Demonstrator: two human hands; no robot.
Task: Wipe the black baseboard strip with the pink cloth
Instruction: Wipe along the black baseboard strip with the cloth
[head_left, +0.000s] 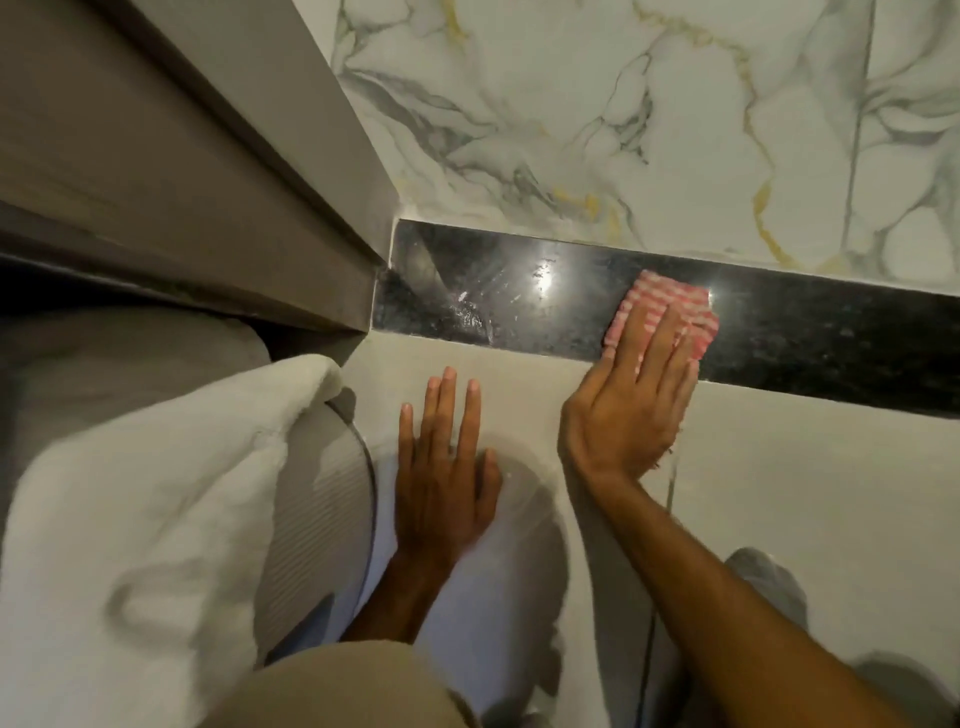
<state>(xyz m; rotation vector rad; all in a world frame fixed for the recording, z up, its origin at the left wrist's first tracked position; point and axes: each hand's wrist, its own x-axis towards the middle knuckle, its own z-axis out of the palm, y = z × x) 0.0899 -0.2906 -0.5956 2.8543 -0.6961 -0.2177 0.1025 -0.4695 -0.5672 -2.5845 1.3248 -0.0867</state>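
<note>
lower half of pink cloth hidden under right hand fingers. black baseboard strip cut off at right edge, part covered by cloth, glare blots its surface. white towel cut by left and bottom edges.

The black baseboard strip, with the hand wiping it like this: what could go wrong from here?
1. The right hand presses the pink cloth flat, ungripped, so the cloth may slip out.
2. Wet-looking streaks near the left end of the black baseboard strip might dry as marks if missed.
3. The left hand bears on the glossy floor and could slide.
</note>
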